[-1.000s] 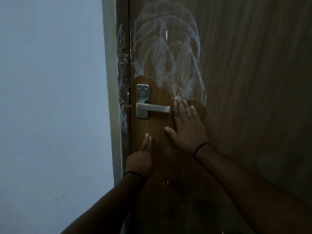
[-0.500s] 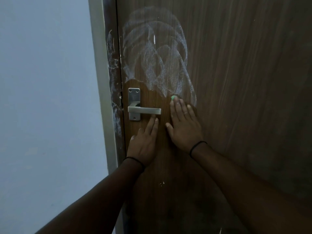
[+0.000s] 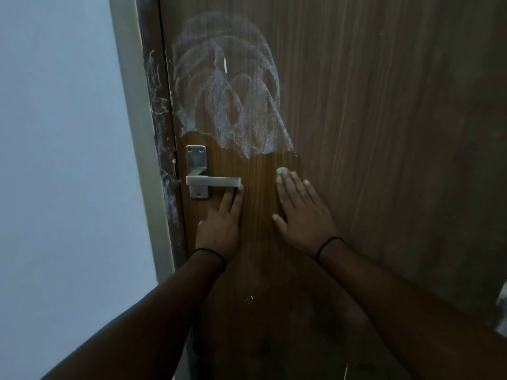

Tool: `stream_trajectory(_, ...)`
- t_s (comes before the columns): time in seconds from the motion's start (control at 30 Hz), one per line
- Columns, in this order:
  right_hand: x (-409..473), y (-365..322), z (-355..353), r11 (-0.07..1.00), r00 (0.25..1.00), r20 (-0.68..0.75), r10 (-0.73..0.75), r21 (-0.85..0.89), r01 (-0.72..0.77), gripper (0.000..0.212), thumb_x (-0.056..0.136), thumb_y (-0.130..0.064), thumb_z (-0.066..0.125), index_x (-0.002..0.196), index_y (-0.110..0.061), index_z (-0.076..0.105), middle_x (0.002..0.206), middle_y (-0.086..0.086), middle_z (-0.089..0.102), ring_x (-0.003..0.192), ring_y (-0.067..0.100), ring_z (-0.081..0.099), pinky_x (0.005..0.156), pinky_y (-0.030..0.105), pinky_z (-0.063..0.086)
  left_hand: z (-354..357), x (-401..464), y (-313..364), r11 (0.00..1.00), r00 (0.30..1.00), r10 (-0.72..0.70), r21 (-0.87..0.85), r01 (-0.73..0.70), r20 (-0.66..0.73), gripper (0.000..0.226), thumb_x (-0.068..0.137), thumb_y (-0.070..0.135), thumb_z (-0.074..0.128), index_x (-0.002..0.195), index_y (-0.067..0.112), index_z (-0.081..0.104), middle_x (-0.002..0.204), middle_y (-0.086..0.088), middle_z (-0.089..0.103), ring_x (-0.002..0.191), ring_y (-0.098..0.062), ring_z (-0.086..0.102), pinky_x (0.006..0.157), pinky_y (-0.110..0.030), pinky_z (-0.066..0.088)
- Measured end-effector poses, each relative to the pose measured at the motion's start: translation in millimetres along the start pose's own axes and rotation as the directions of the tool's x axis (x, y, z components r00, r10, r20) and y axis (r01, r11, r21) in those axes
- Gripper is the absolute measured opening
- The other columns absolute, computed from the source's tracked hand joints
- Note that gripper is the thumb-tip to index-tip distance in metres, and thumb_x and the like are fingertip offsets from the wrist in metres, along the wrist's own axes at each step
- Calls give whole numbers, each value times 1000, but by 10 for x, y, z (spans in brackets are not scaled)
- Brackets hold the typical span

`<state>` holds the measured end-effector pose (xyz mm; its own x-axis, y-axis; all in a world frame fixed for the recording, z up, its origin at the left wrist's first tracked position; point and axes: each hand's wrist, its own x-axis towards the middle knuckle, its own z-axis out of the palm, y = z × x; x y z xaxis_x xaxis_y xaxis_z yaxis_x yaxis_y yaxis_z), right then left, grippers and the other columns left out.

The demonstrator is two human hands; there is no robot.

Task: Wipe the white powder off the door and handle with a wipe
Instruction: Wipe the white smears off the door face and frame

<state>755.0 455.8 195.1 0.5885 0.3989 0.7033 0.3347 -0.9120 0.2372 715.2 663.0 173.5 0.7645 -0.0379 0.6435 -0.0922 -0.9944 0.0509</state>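
White powder (image 3: pixel 227 91) smeared in arcs across brown door (image 3: pixel 384 133), above metal handle (image 3: pixel 212 181); more streaks down door edge (image 3: pixel 162 133) at left. Green wipe (image 3: pixel 281 171) pressed flat against door under right hand (image 3: pixel 301 212), fingers straight, only a tip of wipe showing past fingertips. Left hand (image 3: pixel 219 226) flat on door, fingers extended, tips touching underside of handle lever, gripping nothing. Black band (image 3: pixel 327 244) on each wrist.

The handle (image 3: pixel 212 181) sits at the left edge of the door (image 3: pixel 384 133), beside the frame (image 3: pixel 142 160). The powder (image 3: pixel 227 91) lies above the handle. The left hand (image 3: pixel 219 226) lies below the handle, fingertips touching its underside. The right hand (image 3: pixel 301 215) lies flat to its right, the wipe (image 3: pixel 281 171) under its fingertips.
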Motion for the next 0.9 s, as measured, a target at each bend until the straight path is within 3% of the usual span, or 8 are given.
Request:
stream_trajectory(0.2,30,57,-42,996,996,-38,83,19,-82,77,99,-52,28,155,-9,-2,162,8,-11,150,21,-10,123,41,3,-19,29,16,998,1000,14,54,-15,6,78,94,27,42,153,27,-9,162,3,-4,84,-22,59,58,-37,48)
stream_trajectory(0.33,-95,23,65,979,978,65,-197,-41,200,78,98,-55,28,155,-10,-1,163,7,-9,150,21,-6,122,43,8,-41,42,69,998,1000,-14,63,13,18,74,95,21,42,154,24,-4,163,2,0,66,-15,49,49,-30,41)
stream_trajectory(0.37,-186,35,101,980,978,92,-188,-51,193,77,98,-55,28,155,-11,-1,163,6,-9,150,21,-5,122,42,6,-40,45,76,998,1000,-16,65,15,22,74,95,20,42,154,24,-4,163,2,0,65,-13,47,47,-29,39)
stream_trajectory(0.47,-399,-1,182,1000,996,83,23,10,-24,75,99,-53,24,154,-12,-4,162,7,-11,150,21,-9,121,40,-1,-82,76,80,996,998,-28,84,23,55,75,95,17,43,154,24,-4,163,3,-1,64,-11,45,45,-26,35)
stream_trajectory(0.57,-416,-73,206,991,984,122,-129,-5,131,77,97,-56,25,155,-12,-2,163,6,-7,150,20,-8,120,39,-4,-137,80,105,997,996,-35,74,29,80,73,96,18,41,154,23,-3,163,2,-1,65,-11,46,48,-28,38)
stream_trajectory(0.7,42,-33,-64,993,994,-35,101,63,-98,73,99,-47,27,154,-10,-4,161,6,-13,150,22,-8,122,41,0,-179,105,140,995,995,-48,87,40,91,69,98,22,40,154,22,-1,163,2,0,67,-12,47,49,-28,40)
stream_trajectory(0.8,337,-52,-209,998,996,-55,-64,-34,62,70,100,-42,32,155,-10,1,163,7,-6,150,21,-4,122,41,2,-174,99,130,998,994,-42,60,37,99,68,99,27,40,154,24,-1,163,2,1,68,-10,47,47,-25,31)
stream_trajectory(0.9,514,-10,-357,1000,995,-101,20,23,-18,69,99,-39,29,155,-8,0,162,7,-8,150,22,-4,122,41,1,-183,84,75,998,994,-37,53,32,100,69,99,24,39,154,27,-3,163,3,1,67,-10,46,48,-26,36)
